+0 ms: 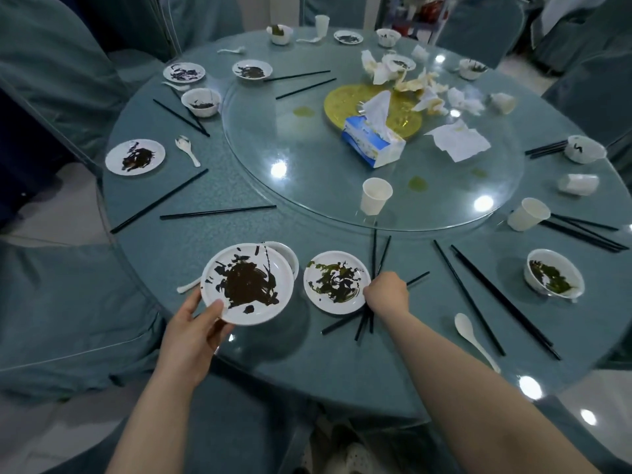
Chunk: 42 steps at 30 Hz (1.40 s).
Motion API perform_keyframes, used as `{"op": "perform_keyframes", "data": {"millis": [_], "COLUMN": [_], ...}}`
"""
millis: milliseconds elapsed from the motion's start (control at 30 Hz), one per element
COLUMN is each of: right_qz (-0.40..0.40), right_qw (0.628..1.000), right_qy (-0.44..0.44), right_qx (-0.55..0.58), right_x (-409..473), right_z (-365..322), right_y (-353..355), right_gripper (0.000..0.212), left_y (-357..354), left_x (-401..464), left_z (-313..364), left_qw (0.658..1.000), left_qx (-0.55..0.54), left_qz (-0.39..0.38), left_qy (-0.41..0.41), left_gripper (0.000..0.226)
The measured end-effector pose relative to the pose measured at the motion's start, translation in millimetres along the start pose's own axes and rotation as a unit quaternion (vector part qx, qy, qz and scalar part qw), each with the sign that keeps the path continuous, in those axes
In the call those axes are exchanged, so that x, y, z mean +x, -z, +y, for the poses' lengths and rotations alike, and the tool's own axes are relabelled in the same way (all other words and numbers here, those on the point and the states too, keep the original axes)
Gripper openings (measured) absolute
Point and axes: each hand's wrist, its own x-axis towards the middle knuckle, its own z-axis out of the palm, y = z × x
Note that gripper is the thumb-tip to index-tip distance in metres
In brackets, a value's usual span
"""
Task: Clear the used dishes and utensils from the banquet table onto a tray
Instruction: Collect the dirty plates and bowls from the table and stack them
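Observation:
My left hand [191, 331] grips the near rim of a white plate [248, 283] smeared with dark sauce, held just above the table's front edge. A white bowl [285, 254] and a white spoon [188, 285] peek out from behind that plate. My right hand [388, 290] is closed around a bundle of black chopsticks [364, 323] right beside a second dirty plate [337, 282]. More dirty plates, bowls, spoons and chopsticks lie around the round table [191, 200]. No tray is in view.
A glass turntable [307, 159] carries a tissue box [374, 142], a yellow dish [342, 104], a paper cup [376, 196] and crumpled napkins. A dirty bowl [554, 273], spoon [473, 338] and long chopsticks [502, 299] lie at right. Covered chairs ring the table.

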Motion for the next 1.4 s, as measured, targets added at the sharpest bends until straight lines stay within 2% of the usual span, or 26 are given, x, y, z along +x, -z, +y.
{"op": "perform_keyframes", "data": {"millis": [67, 233, 367, 467, 667, 833, 933, 1200, 1400], "right_qz": [0.001, 0.008, 0.004, -0.008, -0.020, 0.001, 0.011, 0.020, 0.002], "right_qw": [1.000, 0.996, 0.999, 1.000, 0.991, 0.975, 0.959, 0.909, 0.898], "right_qy": [0.024, 0.078, 0.044, 0.022, -0.032, -0.033, -0.041, -0.017, 0.031], "right_qx": [0.003, -0.040, -0.019, 0.005, 0.126, 0.218, 0.280, 0.416, 0.439], "right_x": [-2, -3, -2, -3, -5, -12, -18, -42, -73], "right_z": [2, 0, 3, 5, 13, 25, 37, 66, 100], "right_y": [1, -2, -6, -4, 6, 21, 34, 81, 114], "right_gripper": [0.013, 0.031, 0.022, 0.006, 0.019, 0.013, 0.019, 0.008, 0.004], "left_y": [-1, -6, -5, -3, -4, -16, -27, -60, -80], "left_x": [1, 3, 0, -2, -6, -10, -17, -59, -121], "left_z": [-2, -1, -1, -1, -4, -9, -10, -11, -34], "left_qw": [1.000, 1.000, 1.000, 1.000, 1.000, 0.999, 0.999, 0.999, 0.998], "left_qx": [0.001, 0.008, 0.007, 0.010, 0.000, 0.000, -0.006, -0.008, 0.008], "left_qz": [-0.006, -0.014, -0.024, -0.027, -0.022, -0.031, -0.039, -0.045, -0.044], "left_qy": [0.005, 0.005, 0.004, 0.004, 0.012, 0.020, 0.022, 0.001, -0.034], "left_gripper": [0.033, 0.032, 0.033, 0.033, 0.036, 0.034, 0.033, 0.038, 0.040]}}
